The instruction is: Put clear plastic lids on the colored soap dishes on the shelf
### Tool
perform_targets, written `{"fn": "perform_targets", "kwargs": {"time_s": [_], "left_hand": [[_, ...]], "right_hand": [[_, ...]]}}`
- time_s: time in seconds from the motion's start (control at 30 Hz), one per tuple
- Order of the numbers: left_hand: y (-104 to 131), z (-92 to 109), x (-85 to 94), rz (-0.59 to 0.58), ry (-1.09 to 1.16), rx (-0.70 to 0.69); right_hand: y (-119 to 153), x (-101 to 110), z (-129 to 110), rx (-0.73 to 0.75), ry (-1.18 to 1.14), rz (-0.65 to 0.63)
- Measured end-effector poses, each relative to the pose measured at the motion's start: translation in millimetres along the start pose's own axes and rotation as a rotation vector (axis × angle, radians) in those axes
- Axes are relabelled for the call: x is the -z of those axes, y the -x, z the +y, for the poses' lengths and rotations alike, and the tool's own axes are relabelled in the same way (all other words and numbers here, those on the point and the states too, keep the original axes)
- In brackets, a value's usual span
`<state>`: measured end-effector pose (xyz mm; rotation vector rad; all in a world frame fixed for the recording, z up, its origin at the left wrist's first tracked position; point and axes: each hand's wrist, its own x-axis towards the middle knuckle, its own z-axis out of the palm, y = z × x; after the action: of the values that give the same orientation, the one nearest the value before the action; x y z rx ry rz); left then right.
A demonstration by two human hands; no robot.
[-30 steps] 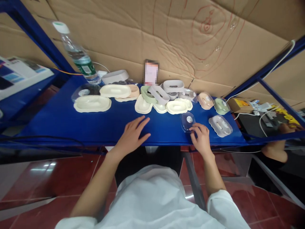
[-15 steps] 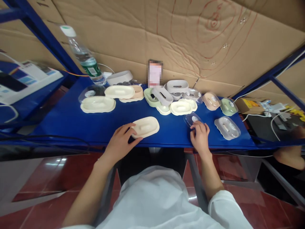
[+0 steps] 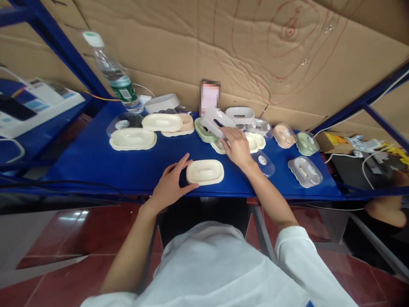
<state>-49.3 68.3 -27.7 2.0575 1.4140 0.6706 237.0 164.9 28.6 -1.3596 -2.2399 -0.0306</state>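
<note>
One left hand (image 3: 171, 183) spreads at a cream tray's (image 3: 205, 172) nine o'clock. Toward one, the right hand (image 3: 237, 146) pinches a grey holder (image 3: 211, 119).

Single view from your head, facing forward and slanting down, your white shirt (image 3: 230, 264) nearest along the bottom, the blue table (image 3: 128, 166) farther off across the middle, cardboard (image 3: 179, 47) beyond filling the top.

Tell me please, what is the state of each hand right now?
Left hand: open, around the cream tray's left end.
Right hand: holding the grey holder.
</note>
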Motion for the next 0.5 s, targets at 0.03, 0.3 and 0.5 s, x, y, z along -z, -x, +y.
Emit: {"fn": "perform_targets", "kwargs": {"time_s": [0.03, 0.3, 0.5], "left_hand": [[1, 1, 1.1, -0.006, 0.016, 0.007], [2, -6, 0.1, 0.014, 0.110, -0.087], [1, -6, -0.9, 0.036, -0.127, -0.237]], "right_hand": [[18, 5, -6, 0.039, -0.029, 0.017], [114, 5, -50, 0.205, -0.257, -0.219], [111, -5, -52, 0.291, -0.189, -0.237]]}}
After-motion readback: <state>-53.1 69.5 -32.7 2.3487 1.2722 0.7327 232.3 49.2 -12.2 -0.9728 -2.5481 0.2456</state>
